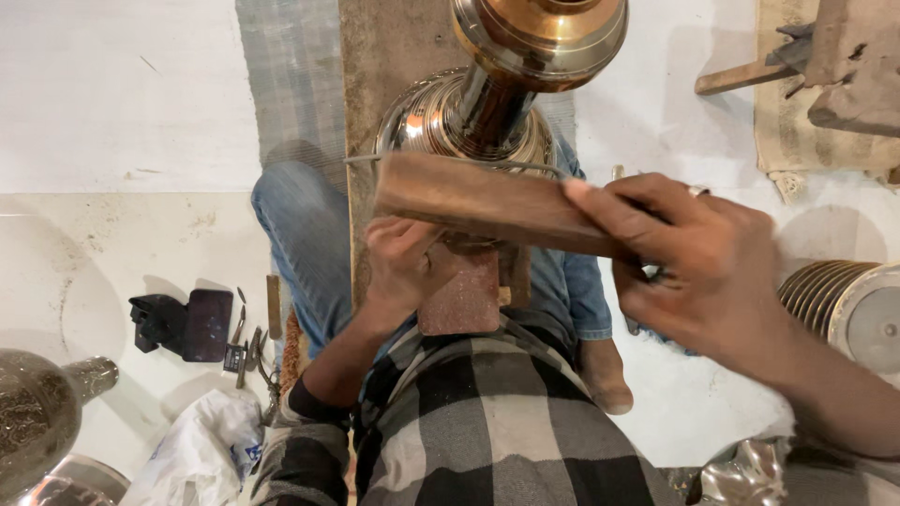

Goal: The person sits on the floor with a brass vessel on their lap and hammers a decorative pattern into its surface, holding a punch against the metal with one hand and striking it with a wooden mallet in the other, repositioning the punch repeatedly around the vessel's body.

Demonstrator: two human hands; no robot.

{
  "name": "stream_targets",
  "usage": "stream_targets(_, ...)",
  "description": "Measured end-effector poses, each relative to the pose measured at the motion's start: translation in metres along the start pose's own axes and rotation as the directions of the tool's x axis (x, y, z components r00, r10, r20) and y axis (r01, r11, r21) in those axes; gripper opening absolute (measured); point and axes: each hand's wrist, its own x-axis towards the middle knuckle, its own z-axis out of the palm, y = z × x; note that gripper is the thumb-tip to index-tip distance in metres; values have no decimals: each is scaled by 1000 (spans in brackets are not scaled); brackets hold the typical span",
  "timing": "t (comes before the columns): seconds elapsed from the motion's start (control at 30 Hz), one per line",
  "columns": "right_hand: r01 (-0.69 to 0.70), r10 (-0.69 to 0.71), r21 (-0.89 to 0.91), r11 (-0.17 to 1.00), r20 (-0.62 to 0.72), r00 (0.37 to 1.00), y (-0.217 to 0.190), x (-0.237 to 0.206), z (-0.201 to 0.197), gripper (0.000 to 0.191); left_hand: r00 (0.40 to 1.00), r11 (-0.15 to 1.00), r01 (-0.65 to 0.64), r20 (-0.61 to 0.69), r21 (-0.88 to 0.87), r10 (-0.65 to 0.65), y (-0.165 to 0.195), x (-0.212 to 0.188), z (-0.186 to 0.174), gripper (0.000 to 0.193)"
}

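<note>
Off to the far side of the left hand (398, 267), on the white floor (112, 112), lie a dark phone and holder (183, 325), a few small metal tools (248, 351) and a crumpled white bag (202, 454). That left hand is curled under the wooden block (487, 208), fingers closed toward a reddish-brown pad (461, 290); whether it actually pinches anything I cannot tell. Just beyond both hands stands the shiny brass vessel (487, 103), propped between the person's knees and touching the block's far edge. It looks heavy, rigid and slick, and likely to dent, so it would be best steadied at the narrow neck. The right hand (698, 262) has its grip closed firmly over the block's near end, thumb on top. The block seems stiff, light and rough enough not to slip. Farther right sits another ribbed metal pot (844, 305).
</note>
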Motion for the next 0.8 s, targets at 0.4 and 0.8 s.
stream_targets(0.4, -125, 590, 807, 577, -306, 747, -44, -72, 164, 57, 993, 895, 114, 63, -431, -96, 29, 47, -6, 26)
stream_targets(0.8, -429, 673, 659, 617, -159, 723, -53, -126, 191, 75, 573, 859, -500, 704, -106, 420, 6, 96, -11, 54)
